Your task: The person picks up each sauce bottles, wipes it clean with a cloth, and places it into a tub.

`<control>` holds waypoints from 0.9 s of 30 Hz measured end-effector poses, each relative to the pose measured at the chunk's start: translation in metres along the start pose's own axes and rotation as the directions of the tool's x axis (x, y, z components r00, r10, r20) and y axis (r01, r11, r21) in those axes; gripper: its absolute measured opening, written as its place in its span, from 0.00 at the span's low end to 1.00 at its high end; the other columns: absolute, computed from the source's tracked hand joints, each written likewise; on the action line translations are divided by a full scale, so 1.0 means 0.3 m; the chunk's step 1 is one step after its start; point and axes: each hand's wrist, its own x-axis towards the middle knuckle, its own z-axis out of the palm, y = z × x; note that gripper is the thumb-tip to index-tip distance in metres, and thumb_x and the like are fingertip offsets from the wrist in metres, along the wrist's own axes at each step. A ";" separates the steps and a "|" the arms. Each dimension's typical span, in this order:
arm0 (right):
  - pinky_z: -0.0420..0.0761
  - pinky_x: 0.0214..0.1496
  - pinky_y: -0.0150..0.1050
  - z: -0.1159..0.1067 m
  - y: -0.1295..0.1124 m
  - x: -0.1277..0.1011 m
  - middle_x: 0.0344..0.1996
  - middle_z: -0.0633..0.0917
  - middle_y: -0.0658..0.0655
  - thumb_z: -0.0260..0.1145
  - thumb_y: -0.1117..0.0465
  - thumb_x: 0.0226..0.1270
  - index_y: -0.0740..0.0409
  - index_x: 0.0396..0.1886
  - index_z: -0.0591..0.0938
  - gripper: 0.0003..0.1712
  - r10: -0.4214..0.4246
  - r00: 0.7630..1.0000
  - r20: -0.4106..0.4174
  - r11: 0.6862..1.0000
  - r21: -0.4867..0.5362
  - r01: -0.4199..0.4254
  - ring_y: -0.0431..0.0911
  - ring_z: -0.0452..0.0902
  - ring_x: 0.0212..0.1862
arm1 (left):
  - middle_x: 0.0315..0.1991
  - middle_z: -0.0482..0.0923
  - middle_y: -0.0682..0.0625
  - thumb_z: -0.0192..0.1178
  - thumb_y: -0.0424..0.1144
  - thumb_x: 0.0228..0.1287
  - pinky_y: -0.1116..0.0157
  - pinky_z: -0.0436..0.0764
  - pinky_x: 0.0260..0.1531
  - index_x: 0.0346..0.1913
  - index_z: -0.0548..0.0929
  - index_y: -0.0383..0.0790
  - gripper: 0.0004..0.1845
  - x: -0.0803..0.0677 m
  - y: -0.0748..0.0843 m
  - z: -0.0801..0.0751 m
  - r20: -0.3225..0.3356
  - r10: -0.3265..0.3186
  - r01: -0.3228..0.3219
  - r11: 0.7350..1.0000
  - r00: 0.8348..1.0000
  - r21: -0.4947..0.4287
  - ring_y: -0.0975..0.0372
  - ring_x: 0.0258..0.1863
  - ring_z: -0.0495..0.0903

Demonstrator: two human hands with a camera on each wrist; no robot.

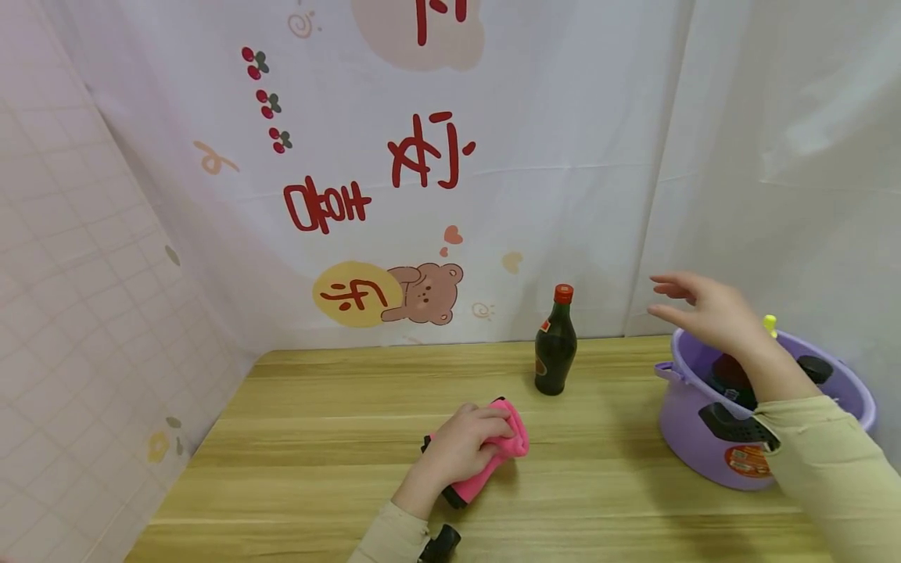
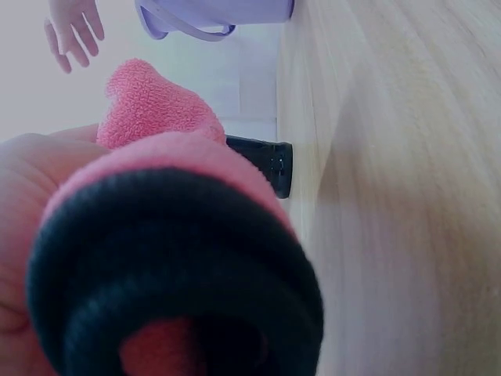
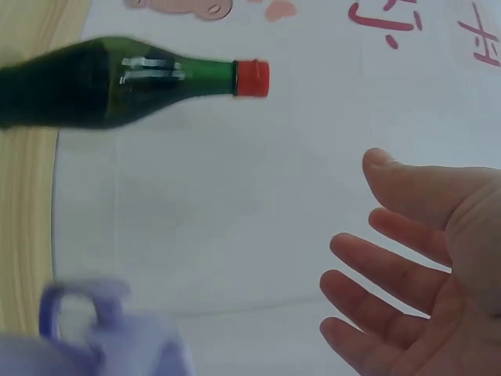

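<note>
My left hand (image 1: 470,442) grips a pink cloth with a black edge (image 1: 508,440) on the wooden table (image 1: 317,438); in the left wrist view the cloth (image 2: 164,188) fills the frame. A dark green bottle with a red cap (image 1: 555,342) stands upright near the back of the table, also seen in the right wrist view (image 3: 117,82). My right hand (image 1: 693,309) hovers open above the purple bucket (image 1: 697,446), fingers spread and holding nothing; its palm (image 3: 423,258) shows in the right wrist view.
The purple bucket at the right edge holds dark items and has a handle (image 3: 74,313). A white printed curtain (image 1: 436,156) hangs behind the table and a tiled wall (image 1: 77,328) closes the left side.
</note>
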 end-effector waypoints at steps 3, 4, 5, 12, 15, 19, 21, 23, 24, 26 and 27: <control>0.67 0.60 0.65 0.026 -0.016 -0.003 0.58 0.77 0.73 0.67 0.52 0.70 0.65 0.68 0.71 0.33 -0.019 0.999 -0.044 0.998 0.062 0.022 0.68 0.71 0.59 | 0.52 0.83 0.54 0.67 0.32 0.62 0.67 0.72 0.55 0.43 0.88 0.48 0.09 0.001 0.001 -0.001 -0.001 -0.002 0.002 1.000 1.000 -0.005 0.64 0.59 0.76; 0.67 0.60 0.64 0.036 -0.022 -0.002 0.58 0.77 0.72 0.67 0.52 0.70 0.66 0.68 0.71 0.33 -0.024 0.998 -0.057 0.996 0.080 0.029 0.67 0.72 0.59 | 0.52 0.83 0.54 0.67 0.32 0.62 0.67 0.72 0.55 0.43 0.88 0.48 0.09 0.000 0.001 -0.001 -0.001 -0.003 0.003 1.000 1.000 -0.005 0.64 0.59 0.76; 0.68 0.60 0.63 0.048 -0.028 -0.001 0.58 0.78 0.72 0.66 0.52 0.70 0.66 0.68 0.70 0.33 -0.029 0.997 -0.068 0.995 0.092 0.036 0.66 0.72 0.59 | 0.53 0.83 0.54 0.68 0.32 0.61 0.67 0.72 0.54 0.43 0.88 0.48 0.09 0.000 0.002 -0.001 -0.002 -0.005 0.005 1.000 1.000 -0.006 0.64 0.59 0.76; 0.68 0.61 0.65 0.141 -0.072 0.012 0.56 0.79 0.71 0.66 0.54 0.71 0.65 0.70 0.69 0.33 -0.031 0.992 -0.120 0.973 0.226 0.058 0.67 0.71 0.61 | 0.52 0.83 0.54 0.67 0.31 0.61 0.66 0.72 0.55 0.43 0.88 0.47 0.10 0.001 0.000 -0.004 -0.019 0.001 -0.001 1.000 1.000 -0.002 0.64 0.59 0.76; 0.69 0.61 0.63 0.186 -0.092 0.024 0.57 0.79 0.71 0.66 0.56 0.71 0.65 0.69 0.69 0.33 -0.025 0.987 -0.159 0.955 0.287 0.071 0.67 0.71 0.61 | 0.51 0.84 0.54 0.68 0.30 0.60 0.66 0.72 0.54 0.43 0.88 0.47 0.10 -0.001 -0.005 -0.003 -0.032 0.004 -0.005 1.000 0.999 -0.006 0.64 0.60 0.76; 0.70 0.62 0.61 0.250 -0.110 0.046 0.58 0.78 0.70 0.68 0.58 0.69 0.65 0.69 0.69 0.33 -0.002 0.977 -0.215 0.927 0.365 0.082 0.64 0.73 0.61 | 0.51 0.84 0.53 0.68 0.29 0.59 0.66 0.72 0.53 0.43 0.88 0.47 0.11 -0.006 -0.010 -0.002 -0.044 0.008 -0.008 1.000 0.999 -0.013 0.64 0.60 0.77; 0.70 0.62 0.60 0.281 -0.116 0.058 0.58 0.78 0.70 0.68 0.59 0.69 0.66 0.69 0.69 0.33 0.014 0.970 -0.242 0.913 0.398 0.086 0.63 0.73 0.60 | 0.51 0.84 0.53 0.68 0.30 0.59 0.66 0.72 0.53 0.43 0.88 0.47 0.11 -0.007 -0.012 -0.006 -0.047 0.007 -0.007 1.000 0.999 -0.016 0.64 0.60 0.77; 0.70 0.62 0.60 0.309 -0.118 0.070 0.58 0.78 0.70 0.68 0.60 0.69 0.66 0.69 0.69 0.34 0.031 0.964 -0.265 0.900 0.426 0.088 0.63 0.73 0.60 | 0.52 0.84 0.53 0.68 0.30 0.59 0.66 0.72 0.52 0.43 0.88 0.47 0.11 -0.009 -0.014 -0.008 -0.054 0.004 -0.005 1.000 0.999 -0.017 0.63 0.59 0.77; 0.70 0.63 0.60 0.322 -0.117 0.076 0.59 0.77 0.70 0.68 0.59 0.69 0.66 0.69 0.68 0.34 0.042 0.962 -0.269 0.895 0.439 0.084 0.63 0.73 0.61 | 0.52 0.83 0.53 0.69 0.30 0.59 0.66 0.72 0.52 0.43 0.88 0.47 0.11 -0.011 -0.015 -0.011 -0.057 -0.002 0.001 1.000 0.998 -0.021 0.63 0.59 0.77; 0.69 0.63 0.60 0.345 -0.114 0.086 0.60 0.77 0.70 0.68 0.59 0.69 0.67 0.70 0.67 0.34 0.065 0.960 -0.271 0.880 0.469 0.072 0.64 0.72 0.62 | 0.53 0.83 0.54 0.69 0.30 0.59 0.66 0.73 0.52 0.43 0.88 0.47 0.11 -0.013 -0.017 -0.016 -0.062 -0.020 0.019 0.999 0.998 -0.027 0.62 0.59 0.77; 0.68 0.64 0.61 0.355 -0.112 0.090 0.61 0.76 0.70 0.67 0.58 0.69 0.66 0.71 0.67 0.35 0.077 0.961 -0.266 0.874 0.481 0.063 0.64 0.71 0.62 | 0.53 0.83 0.54 0.69 0.30 0.59 0.66 0.73 0.52 0.43 0.88 0.47 0.11 -0.015 -0.019 -0.018 -0.064 -0.029 0.028 0.999 0.997 -0.029 0.63 0.59 0.77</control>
